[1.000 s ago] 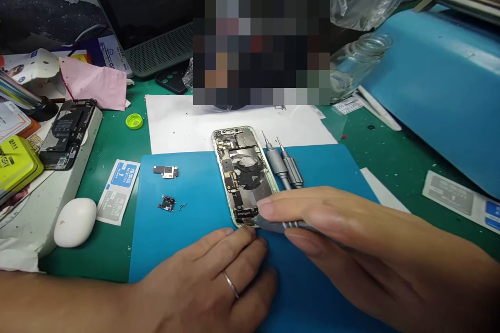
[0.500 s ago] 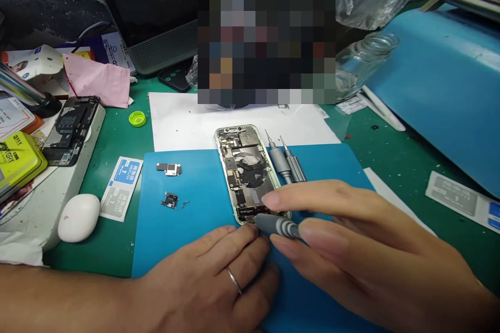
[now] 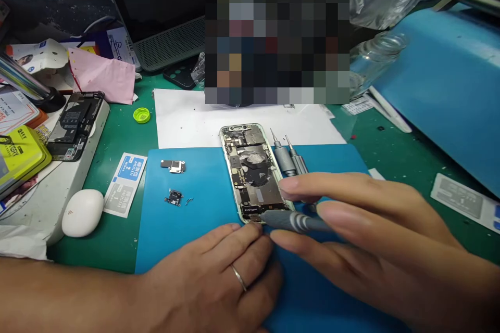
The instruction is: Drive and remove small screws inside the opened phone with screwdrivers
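An opened smartphone (image 3: 254, 174) lies on the blue mat (image 3: 195, 177), its battery, boards and connectors bare. My left hand (image 3: 228, 270), with a ring on one finger, bends its fingers together against the phone's bottom edge and steadies it. Between thumb and fingers of my right hand (image 3: 375, 229) is a grey screwdriver (image 3: 291, 220), held almost level. Its tip end is over the phone's bottom end; the exact contact is hidden. Left of the phone rest a small metal-covered part (image 3: 173, 166), a black part (image 3: 174, 197) and tiny screws (image 3: 189, 201).
Two more screwdrivers (image 3: 284, 158) lie right of the phone. A white earbud case (image 3: 83, 213), a wipes packet (image 3: 125, 184) and another opened phone (image 3: 77, 125) on a white box are at left. White paper (image 3: 179, 119), a green cap (image 3: 141, 115) and a glass jar (image 3: 377, 62) are behind.
The view has shifted slightly, moving the whole scene a little to the right. The screwdriver lies flatter, and my right hand's fingers have shifted along it. My left hand stays at the phone's bottom edge.
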### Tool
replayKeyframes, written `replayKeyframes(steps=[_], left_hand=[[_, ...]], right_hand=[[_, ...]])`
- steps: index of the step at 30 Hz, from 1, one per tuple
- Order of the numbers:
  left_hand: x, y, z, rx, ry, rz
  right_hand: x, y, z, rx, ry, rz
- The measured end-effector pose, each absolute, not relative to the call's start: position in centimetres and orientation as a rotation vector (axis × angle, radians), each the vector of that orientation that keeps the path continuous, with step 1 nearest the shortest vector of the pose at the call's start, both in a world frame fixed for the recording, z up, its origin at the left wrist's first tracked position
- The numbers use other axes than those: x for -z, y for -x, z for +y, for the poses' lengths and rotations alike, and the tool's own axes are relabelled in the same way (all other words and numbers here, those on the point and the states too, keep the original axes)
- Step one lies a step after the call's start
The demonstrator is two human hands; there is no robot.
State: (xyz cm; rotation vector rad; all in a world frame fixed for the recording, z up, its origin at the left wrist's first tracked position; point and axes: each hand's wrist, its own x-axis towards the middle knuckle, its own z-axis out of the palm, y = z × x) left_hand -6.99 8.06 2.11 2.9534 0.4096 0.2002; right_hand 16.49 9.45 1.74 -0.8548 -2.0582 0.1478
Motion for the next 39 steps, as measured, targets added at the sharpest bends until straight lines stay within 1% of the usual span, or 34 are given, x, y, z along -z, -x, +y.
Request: replayKeyframes(steps=[3,8,16,27,33,39], left_hand=[[-1.2,7.1,7.9,-0.293,-3.002,0.420],[0.0,7.1,7.6,-0.436,-3.026,0.450],[0.2,7.1,7.6,-0.518,-2.953,0.484],[0.1,6.9,7.6,-0.557,-2.956,0.503],[0.1,6.9,7.5,-0.546,-2.955,0.513],[-0.4,7.3,7.6,-0.477,-3.027,0.494]], right_hand=[[-1.6,-16.1,9.6,-0.030,0.738,-2.127],[-1.6,-15.6,9.8,0.029,0.741,-2.119],[-2.2,-15.9,9.8,0.130,0.729,-2.174],[-2.2,-15.8,9.3,0.007,0.752,-2.142],[-2.2,-15.6,9.5,0.012,0.769,-2.154],[-1.6,-15.5,9.6,-0.245,0.825,-2.037]])
